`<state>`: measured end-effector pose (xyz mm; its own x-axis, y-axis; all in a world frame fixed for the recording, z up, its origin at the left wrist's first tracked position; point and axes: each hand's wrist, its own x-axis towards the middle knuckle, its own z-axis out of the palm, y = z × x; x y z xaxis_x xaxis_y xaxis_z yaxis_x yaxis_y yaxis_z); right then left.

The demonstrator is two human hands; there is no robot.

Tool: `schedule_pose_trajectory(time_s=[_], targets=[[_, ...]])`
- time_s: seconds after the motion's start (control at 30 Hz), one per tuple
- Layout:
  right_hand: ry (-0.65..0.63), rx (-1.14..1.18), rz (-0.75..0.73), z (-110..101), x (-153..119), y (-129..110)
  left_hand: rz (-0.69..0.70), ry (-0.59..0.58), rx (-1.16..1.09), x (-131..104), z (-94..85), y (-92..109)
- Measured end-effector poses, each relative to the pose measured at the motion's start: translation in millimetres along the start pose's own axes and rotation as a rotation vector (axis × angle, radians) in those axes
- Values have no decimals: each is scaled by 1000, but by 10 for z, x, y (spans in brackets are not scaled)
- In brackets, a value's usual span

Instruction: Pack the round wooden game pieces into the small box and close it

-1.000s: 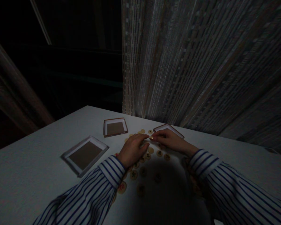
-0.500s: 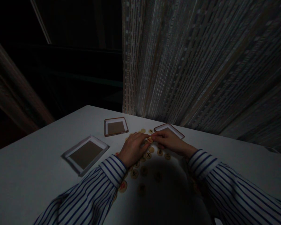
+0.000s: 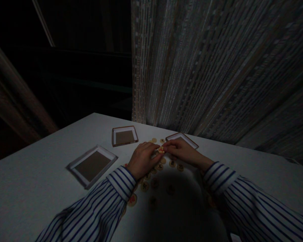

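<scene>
Between the fingertips of my left hand (image 3: pixel 144 158) and my right hand (image 3: pixel 180 151) is a round Chinese chess piece (image 3: pixel 161 150) with a red character facing up. Both hands pinch it from opposite sides, just above the table. Around and under them lie several more round pieces, such as a black-marked piece (image 3: pixel 160 166), a plain face-down piece (image 3: pixel 154 140) and a red-marked piece (image 3: pixel 132 200) beside my left sleeve. My left hand and forearm hide part of the scatter. Shadow darkens the pieces nearest me.
On the white table (image 3: pixel 45 158) stand a shallow grey-white box tray (image 3: pixel 108 155) at left, a brown-edged box tray (image 3: pixel 125 145) at the back, and another box tray (image 3: pixel 190 140) behind my right hand. A patterned curtain (image 3: pixel 181 67) hangs along the far edge.
The red-marked piece has turned slightly between my fingertips, and its character sits at a different angle. Both hands stay in nearly the same place.
</scene>
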<state>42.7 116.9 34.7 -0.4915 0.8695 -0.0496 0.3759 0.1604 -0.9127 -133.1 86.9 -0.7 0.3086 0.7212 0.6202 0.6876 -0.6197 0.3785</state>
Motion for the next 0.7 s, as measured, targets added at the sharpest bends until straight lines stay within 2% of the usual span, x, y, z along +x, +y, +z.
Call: schedule_pose_trajectory(time_s=[0.47, 0.7], targets=[[51, -21, -10, -11, -19, -19, 7, -39, -46, -1, -28, 13], [43, -51, -51, -15, -35, -56, -76, -34, -70, 9, -45, 51]])
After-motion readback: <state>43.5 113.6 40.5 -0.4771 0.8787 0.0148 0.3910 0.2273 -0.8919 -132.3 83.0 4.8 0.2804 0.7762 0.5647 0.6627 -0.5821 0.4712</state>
